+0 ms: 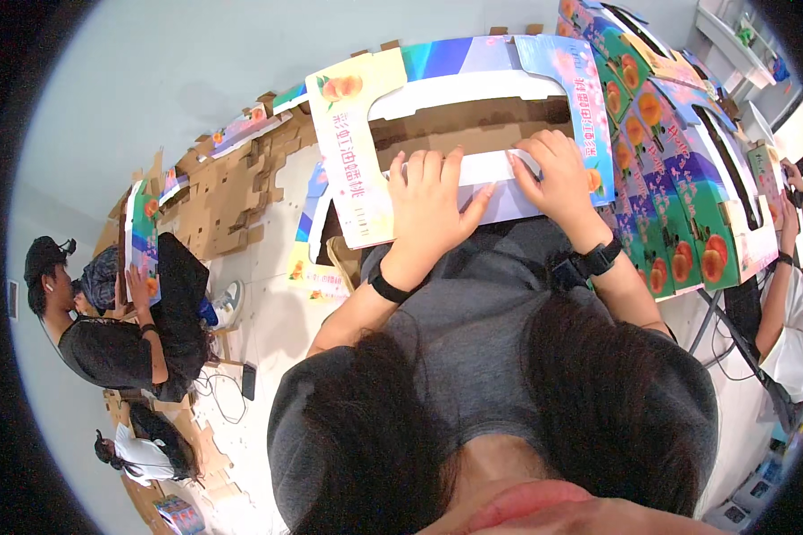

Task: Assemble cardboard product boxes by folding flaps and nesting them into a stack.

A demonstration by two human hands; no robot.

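A printed peach carton (352, 165) with a yellow left end and a blue-pink right end lies in front of me. Its long cut-out shows a bare brown inside. My left hand (426, 192) rests on the near rim, fingers over the edge and thumb apart on the lilac side. Farther right, my right hand (553, 169) curls over the same rim, with its thumb on the white strip (488, 167) between both hands. Both hands hold the rim; some fingertips are hard to see against the opening.
Stacked peach cartons (678, 192) stand close on my right. Flattened brown cardboard (227, 201) spreads at the left. A person in black (107, 330) holds a printed carton piece there; another person in white (794, 348) works at the right edge. A cable (223, 397) lies on the floor.
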